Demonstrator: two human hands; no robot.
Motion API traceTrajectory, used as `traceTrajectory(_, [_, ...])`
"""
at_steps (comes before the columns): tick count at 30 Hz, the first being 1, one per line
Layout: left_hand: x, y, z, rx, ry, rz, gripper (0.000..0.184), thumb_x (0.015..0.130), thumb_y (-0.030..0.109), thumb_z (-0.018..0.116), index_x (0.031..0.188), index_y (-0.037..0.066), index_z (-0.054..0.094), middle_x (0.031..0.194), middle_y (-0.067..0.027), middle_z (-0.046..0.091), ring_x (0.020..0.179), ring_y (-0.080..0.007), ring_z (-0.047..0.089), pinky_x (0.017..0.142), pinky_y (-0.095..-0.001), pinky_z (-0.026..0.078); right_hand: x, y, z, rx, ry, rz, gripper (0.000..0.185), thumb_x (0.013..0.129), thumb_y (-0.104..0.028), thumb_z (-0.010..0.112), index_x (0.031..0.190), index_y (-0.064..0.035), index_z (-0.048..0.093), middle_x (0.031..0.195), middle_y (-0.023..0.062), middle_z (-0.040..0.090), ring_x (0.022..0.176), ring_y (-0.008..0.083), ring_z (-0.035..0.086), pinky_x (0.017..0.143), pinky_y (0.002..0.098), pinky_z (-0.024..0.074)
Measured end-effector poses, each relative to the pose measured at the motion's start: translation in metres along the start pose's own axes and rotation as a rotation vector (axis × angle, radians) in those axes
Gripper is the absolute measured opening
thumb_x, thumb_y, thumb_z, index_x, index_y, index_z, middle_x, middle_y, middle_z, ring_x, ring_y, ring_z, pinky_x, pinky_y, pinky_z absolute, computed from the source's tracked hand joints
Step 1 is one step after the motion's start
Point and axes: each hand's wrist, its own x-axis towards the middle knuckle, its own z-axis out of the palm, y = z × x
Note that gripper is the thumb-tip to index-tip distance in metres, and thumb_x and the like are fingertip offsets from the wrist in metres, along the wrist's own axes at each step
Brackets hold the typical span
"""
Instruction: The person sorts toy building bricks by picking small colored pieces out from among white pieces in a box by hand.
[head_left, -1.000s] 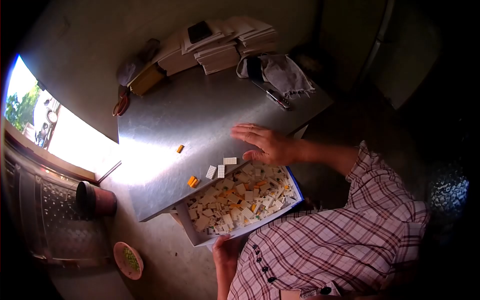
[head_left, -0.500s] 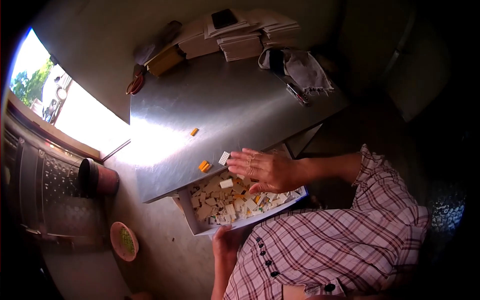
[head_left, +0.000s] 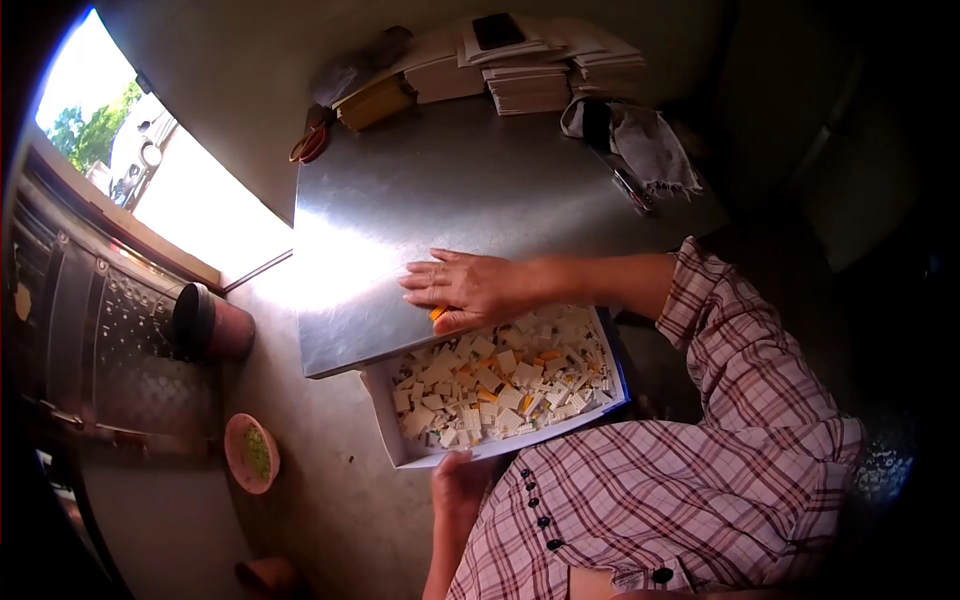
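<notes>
My right hand (head_left: 470, 288) lies palm down near the front edge of the metal table (head_left: 450, 190), fingers stretched out. An orange toy brick (head_left: 438, 312) shows partly under its thumb side; whatever else is beneath the palm is hidden. Just below, a shallow white box (head_left: 385, 425) juts out from the table's edge, filled with many small bricks (head_left: 500, 385), mostly white and cream with some orange. My left hand (head_left: 455, 485) grips the near left rim of the box, its thumb on top and its other fingers hidden.
Paper stacks (head_left: 525, 90) with a dark phone (head_left: 498, 31) line the table's back. A grey cloth (head_left: 650, 150), a pen-like tool (head_left: 632, 190) and red-handled scissors (head_left: 312, 142) lie there too. Left on the floor stand a bucket (head_left: 225, 325) and a pink bowl (head_left: 240, 465).
My right hand has moved left and farther onto the table, over where loose orange and white bricks lay. More of the box's contents now shows. My left hand keeps its grip.
</notes>
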Motion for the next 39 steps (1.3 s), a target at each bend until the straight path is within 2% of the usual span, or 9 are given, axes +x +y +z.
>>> traceTrajectory(2, [-0.012, 0.005, 0.004, 0.017, -0.011, -0.002, 0.046, 0.071, 0.006, 0.055, 0.115, -0.006, 0.048, 0.111, -0.0232, 0.057, 0.106, -0.038, 0.056, 0.099, -0.0501, 0.043, -0.012, -0.019, 0.004, 0.066, -0.02, -0.072, 0.071, 0.093, -0.058, 0.026, 0.138, -0.0056, 0.038, 0.146, 0.0149, 0.031, 0.139, 0.0276, 0.02, 0.115, 0.0463, 0.01])
traceTrajectory(6, [-0.029, 0.009, 0.017, -0.066, -0.101, -0.035, 0.045, 0.067, 0.007, 0.059, 0.109, -0.005, 0.051, 0.105, -0.0192, 0.06, 0.101, -0.0358, 0.057, 0.097, -0.0478, 0.044, -0.031, -0.067, 0.004, 0.259, -0.008, -0.296, 0.054, 0.093, -0.043, 0.044, 0.132, -0.0055, 0.045, 0.14, 0.0155, 0.041, 0.135, 0.0301, 0.031, 0.112, 0.0476, 0.021])
traceTrajectory(10, [-0.027, 0.003, -0.004, -0.053, -0.075, -0.059, 0.048, 0.068, 0.008, 0.058, 0.112, -0.008, 0.049, 0.109, -0.0219, 0.058, 0.104, -0.0373, 0.055, 0.099, -0.0484, 0.041, -0.022, -0.065, -0.01, 0.201, 0.198, -0.32, 0.037, 0.086, -0.022, 0.062, 0.117, -0.0033, 0.056, 0.125, 0.0158, 0.055, 0.122, 0.0323, 0.047, 0.103, 0.0462, 0.0375])
traceTrajectory(12, [-0.025, -0.001, -0.013, -0.046, -0.059, -0.064, 0.048, 0.068, 0.009, 0.058, 0.111, -0.009, 0.048, 0.109, -0.023, 0.057, 0.104, -0.0382, 0.055, 0.1, -0.0488, 0.04, -0.007, -0.036, -0.013, 0.134, 0.286, -0.226, 0.033, 0.089, -0.021, 0.058, 0.116, -0.002, 0.056, 0.124, 0.0166, 0.055, 0.119, 0.0285, 0.05, 0.099, 0.0436, 0.0412])
traceTrajectory(17, [-0.003, -0.023, -0.055, -0.04, -0.096, -0.054, 0.049, 0.071, 0.012, 0.057, 0.112, -0.012, 0.048, 0.111, -0.0243, 0.057, 0.105, -0.0398, 0.054, 0.101, -0.0485, 0.038, 0.012, 0.045, -0.031, -0.166, 0.064, 0.317, 0.054, 0.094, -0.044, 0.046, 0.135, -0.0097, 0.044, 0.143, 0.0141, 0.036, 0.136, 0.0295, 0.028, 0.11, 0.0469, 0.0201])
traceTrajectory(24, [-0.026, -0.037, -0.085, -0.17, -0.159, -0.022, 0.049, 0.072, 0.009, 0.057, 0.115, -0.012, 0.048, 0.117, -0.0239, 0.056, 0.111, -0.0388, 0.052, 0.106, -0.0488, 0.033, 0.001, 0.069, -0.017, -0.211, 0.123, 0.256, 0.058, 0.093, -0.05, 0.041, 0.137, -0.0116, 0.043, 0.146, 0.0111, 0.033, 0.138, 0.0278, 0.023, 0.112, 0.0467, 0.014])
traceTrajectory(29, [-0.069, -0.022, -0.096, -0.24, -0.072, 0.291, 0.07, 0.064, 0.011, 0.057, 0.132, 0.0, 0.039, 0.127, -0.0165, 0.052, 0.116, -0.0372, 0.049, 0.103, -0.0518, 0.035, -0.004, 0.061, -0.023, -0.201, 0.13, 0.259, 0.057, 0.093, -0.049, 0.043, 0.136, -0.0115, 0.044, 0.146, 0.011, 0.034, 0.138, 0.0276, 0.023, 0.112, 0.0463, 0.0141])
traceTrajectory(34, [-0.113, 0.017, -0.142, -0.306, 0.073, 0.496, 0.073, 0.063, 0.018, 0.054, 0.133, 0.005, 0.04, 0.128, -0.0138, 0.051, 0.115, -0.0352, 0.051, 0.094, -0.0539, 0.043, -0.004, 0.064, -0.019, -0.193, 0.168, 0.239, 0.055, 0.093, -0.048, 0.045, 0.134, -0.0111, 0.046, 0.145, 0.011, 0.036, 0.137, 0.0278, 0.025, 0.112, 0.0461, 0.0151])
traceTrajectory(39, [-0.142, 0.053, -0.143, -0.388, 0.18, 0.779, 0.071, 0.062, 0.018, 0.054, 0.131, 0.009, 0.043, 0.126, -0.0102, 0.053, 0.113, -0.032, 0.052, 0.096, -0.0474, 0.043, -0.003, 0.061, -0.021, -0.166, 0.19, 0.233, 0.051, 0.093, -0.044, 0.046, 0.131, -0.0109, 0.049, 0.143, 0.0115, 0.038, 0.136, 0.0282, 0.027, 0.111, 0.0466, 0.0163])
